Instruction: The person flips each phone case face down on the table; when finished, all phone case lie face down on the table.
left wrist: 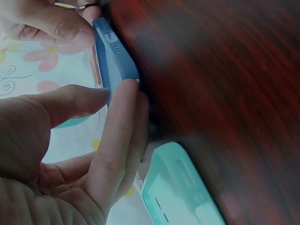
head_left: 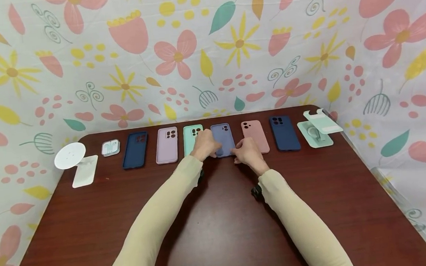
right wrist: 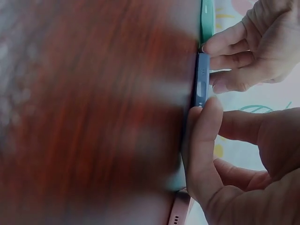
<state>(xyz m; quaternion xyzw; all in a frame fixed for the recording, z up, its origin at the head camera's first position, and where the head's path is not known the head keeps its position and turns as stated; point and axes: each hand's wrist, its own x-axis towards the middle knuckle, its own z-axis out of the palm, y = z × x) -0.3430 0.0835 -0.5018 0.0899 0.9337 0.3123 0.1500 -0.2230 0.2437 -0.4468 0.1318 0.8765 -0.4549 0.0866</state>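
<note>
A violet-blue phone case (head_left: 222,135) lies on the table in the middle of a row of cases, its cutout for the camera at the far end. My left hand (head_left: 204,144) pinches its near left corner between thumb and fingers. At the near right corner, my right hand (head_left: 249,152) grips it the same way. In the left wrist view, the case's near edge (left wrist: 119,56) shows a port opening and small holes between both hands. A mint case (head_left: 189,141) sits just left, partly hidden by my left hand; a pink case (head_left: 256,136) is just right.
Further left along the row are a lilac case (head_left: 167,145), a navy case (head_left: 135,150), boxed earphones (head_left: 110,147) and a white stand (head_left: 85,171) with a round top. To the right lie a dark blue case (head_left: 285,133) and a pale green folding stand (head_left: 320,128). Behind hangs a floral cloth (head_left: 207,47).
</note>
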